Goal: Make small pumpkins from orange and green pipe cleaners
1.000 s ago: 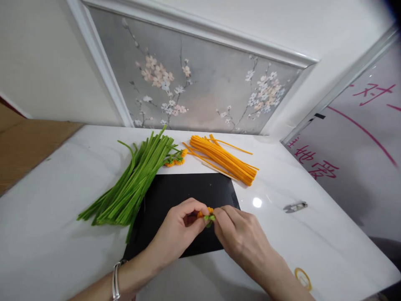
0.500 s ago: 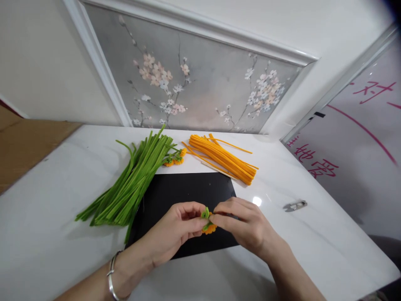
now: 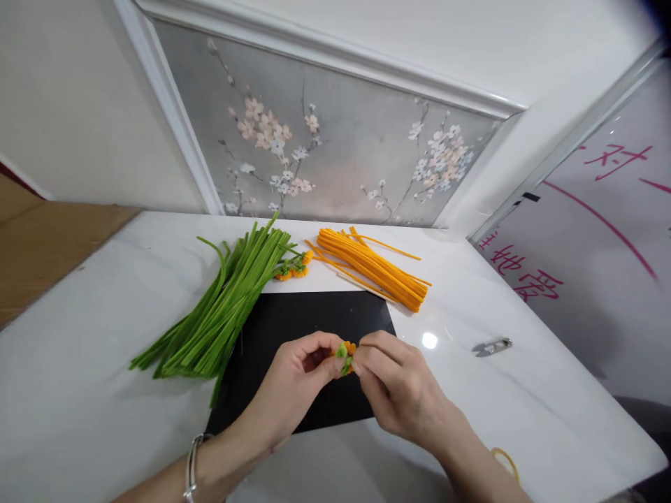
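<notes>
Your left hand (image 3: 298, 377) and right hand (image 3: 401, 391) pinch one small orange-and-green flower (image 3: 344, 351) between fingertips, over the black mat (image 3: 293, 328) at frame centre. Finished flowers (image 3: 293, 267) lie above. Green stems (image 3: 225, 300) and orange stems (image 3: 374, 267) remain largely unused; judged early.

Bright, even indoor light; a glare spot shone on the glossy table (image 3: 430, 340); wide-angle edges curved.

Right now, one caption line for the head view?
Both hands' fingers pinch a small orange-and-green pipe-cleaner flower above a black mat.
</notes>
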`<state>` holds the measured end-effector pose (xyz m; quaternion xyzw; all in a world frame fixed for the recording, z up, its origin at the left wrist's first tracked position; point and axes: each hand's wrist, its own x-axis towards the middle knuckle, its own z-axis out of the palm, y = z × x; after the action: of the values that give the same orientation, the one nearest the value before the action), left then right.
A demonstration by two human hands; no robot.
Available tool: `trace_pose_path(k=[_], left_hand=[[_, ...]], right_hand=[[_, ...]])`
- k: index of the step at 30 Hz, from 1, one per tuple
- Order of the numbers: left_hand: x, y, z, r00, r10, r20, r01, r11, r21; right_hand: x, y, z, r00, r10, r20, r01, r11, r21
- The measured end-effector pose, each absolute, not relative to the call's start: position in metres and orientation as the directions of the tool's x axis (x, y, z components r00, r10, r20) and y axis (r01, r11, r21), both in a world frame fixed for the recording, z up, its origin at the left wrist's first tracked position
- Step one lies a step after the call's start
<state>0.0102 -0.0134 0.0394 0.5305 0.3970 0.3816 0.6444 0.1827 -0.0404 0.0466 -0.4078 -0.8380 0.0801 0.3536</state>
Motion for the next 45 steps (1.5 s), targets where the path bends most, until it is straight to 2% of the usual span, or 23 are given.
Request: trace_pose_path(k=[3,7,10,14,17,23,25,29,32,33,35,38,40,42,45], left_hand=[[0.011,-0.017,0.042,0.349,0.937,-0.025,-0.038,0.041,0.998],[0.01,-0.018,0.041,0.321,0.946,0.036,-0.003,-0.037,0.999],[0.01,-0.018,0.04,0.302,0.953,0.011,0.001,-0.012,1.0],[0.009,-0.018,0.04,0.284,0.959,-0.027,-0.036,0.039,0.999],[0.009,-0.017,0.039,0.288,0.957,-0.036,-0.038,0.049,0.998],[0.012,-0.017,0.038,0.276,0.96,0.039,0.048,-0.054,0.997],[0.012,-0.017,0.037,0.268,0.961,0.061,0.064,-0.081,0.995],[0.013,-0.018,0.04,0.241,0.97,0.027,0.078,-0.047,0.996],[0.014,-0.019,0.045,0.222,0.975,-0.035,0.004,0.035,0.999],[0.014,-0.019,0.047,0.231,0.971,-0.062,-0.049,0.076,0.996],[0.014,-0.019,0.049,0.269,0.955,-0.123,-0.17,0.173,0.97],[0.012,-0.017,0.052,0.32,0.926,-0.202,-0.304,0.302,0.904],[0.011,-0.016,0.053,0.337,0.913,-0.23,-0.352,0.348,0.869],[0.01,-0.015,0.052,0.345,0.906,-0.246,-0.387,0.376,0.842],[0.01,-0.015,0.05,0.324,0.907,-0.268,-0.421,0.392,0.818]], right_hand=[[0.169,-0.044,0.042,-0.212,0.824,0.525,0.607,0.532,-0.591],[0.157,-0.047,0.035,-0.063,0.848,0.526,0.638,0.439,-0.632],[0.16,-0.048,0.039,-0.062,0.849,0.525,0.629,0.442,-0.639],[0.174,-0.044,0.052,-0.168,0.909,0.381,0.536,0.409,-0.739],[0.179,-0.042,0.053,-0.139,0.91,0.391,0.55,0.4,-0.733],[0.166,-0.044,0.037,-0.145,0.827,0.543,0.653,0.493,-0.575],[0.163,-0.044,0.034,-0.187,0.783,0.593,0.718,0.521,-0.462],[0.161,-0.044,0.032,-0.325,0.652,0.684,0.826,0.548,-0.129],[0.161,-0.044,0.032,-0.376,0.627,0.682,0.842,0.539,-0.03],[0.161,-0.044,0.033,-0.375,0.63,0.68,0.839,0.543,-0.041],[0.162,-0.043,0.035,-0.327,0.64,0.695,0.805,0.574,-0.149],[0.167,-0.043,0.041,-0.183,0.712,0.678,0.66,0.6,-0.452],[0.171,-0.043,0.045,-0.097,0.807,0.582,0.55,0.531,-0.645],[0.173,-0.044,0.047,-0.053,0.893,0.447,0.459,0.42,-0.783],[0.174,-0.045,0.045,-0.036,0.947,0.32,0.391,0.308,-0.867]])
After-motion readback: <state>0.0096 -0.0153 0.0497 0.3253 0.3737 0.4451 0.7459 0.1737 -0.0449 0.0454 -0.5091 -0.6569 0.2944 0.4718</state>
